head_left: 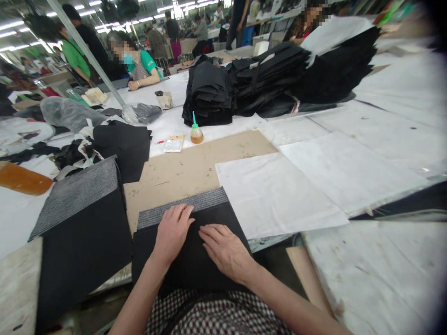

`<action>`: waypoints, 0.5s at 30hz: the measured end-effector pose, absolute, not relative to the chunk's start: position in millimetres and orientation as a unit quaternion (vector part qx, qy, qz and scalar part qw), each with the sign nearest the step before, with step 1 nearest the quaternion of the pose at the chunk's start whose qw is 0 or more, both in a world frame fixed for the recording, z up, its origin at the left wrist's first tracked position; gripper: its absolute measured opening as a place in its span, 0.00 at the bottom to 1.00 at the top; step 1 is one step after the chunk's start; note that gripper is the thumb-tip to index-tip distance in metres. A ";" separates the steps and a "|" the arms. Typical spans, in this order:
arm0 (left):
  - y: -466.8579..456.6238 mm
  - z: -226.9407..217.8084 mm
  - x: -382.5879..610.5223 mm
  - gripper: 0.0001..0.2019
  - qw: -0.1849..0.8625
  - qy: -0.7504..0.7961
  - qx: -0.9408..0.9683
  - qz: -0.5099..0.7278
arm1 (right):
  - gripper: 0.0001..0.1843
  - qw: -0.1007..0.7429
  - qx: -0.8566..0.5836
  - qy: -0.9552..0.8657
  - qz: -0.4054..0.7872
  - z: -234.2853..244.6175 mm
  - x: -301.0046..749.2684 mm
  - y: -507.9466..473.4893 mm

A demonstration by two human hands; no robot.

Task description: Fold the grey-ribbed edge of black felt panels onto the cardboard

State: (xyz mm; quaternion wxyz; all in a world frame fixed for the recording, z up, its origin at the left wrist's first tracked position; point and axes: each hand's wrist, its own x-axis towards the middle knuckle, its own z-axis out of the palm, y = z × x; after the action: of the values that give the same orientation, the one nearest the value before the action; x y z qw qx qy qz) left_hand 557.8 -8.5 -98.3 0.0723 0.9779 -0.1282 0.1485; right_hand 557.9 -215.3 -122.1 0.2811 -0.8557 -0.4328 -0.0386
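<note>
A black fabric panel (188, 265) lies before me on the table, its near part hanging toward my lap. Along its far edge runs a grey ribbed strip (209, 200). My left hand (174, 230) rests where strip and black cloth meet, its fingers stretched forward and lightly bent. Lower and to the right, my right hand (225, 251) lies on the black cloth with extended fingers pointing left. The two hands are slightly apart, and nothing shows between the fingers of either. Left of them, a stack of similar black panels (84, 246) has the same grey ribbed bands.
Beyond the panel lies brown cardboard (181, 172), with a small glue bottle (197, 135) behind it. White sheets (275, 195) cover the right side. Bundled black cloth (209, 90) is piled at the back. A person in green (145, 65) sits across the table.
</note>
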 end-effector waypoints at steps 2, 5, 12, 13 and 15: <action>-12.1 -101.0 564.4 0.15 0.061 -0.136 0.980 0.132 | 0.18 0.275 -0.858 -0.433 -0.033 -120.9 556.1 -217.5; -13.4 -103.3 564.1 0.13 0.068 -0.143 0.980 0.121 | 0.20 0.265 -0.860 -0.435 -0.024 -120.4 550.9 -222.8; -17.1 -102.7 565.0 0.06 0.033 -0.159 0.978 0.128 | 0.18 0.264 -0.860 -0.437 -0.026 -117.0 540.3 -231.8; -17.7 -102.1 566.8 0.06 0.021 -0.163 0.978 0.130 | 0.18 0.264 -0.860 -0.436 -0.028 -116.9 539.8 -232.0; -18.9 -100.7 569.8 0.06 0.000 -0.168 0.976 0.137 | 0.17 0.268 -0.860 -0.433 -0.039 -117.0 539.4 -232.1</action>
State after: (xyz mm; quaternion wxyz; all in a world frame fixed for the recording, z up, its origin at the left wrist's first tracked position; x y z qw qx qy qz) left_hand 569.8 -18.9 -100.7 -0.0004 0.9762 -0.1683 0.1368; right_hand 539.4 -232.1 -117.0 0.2678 -0.8599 -0.4329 -0.0394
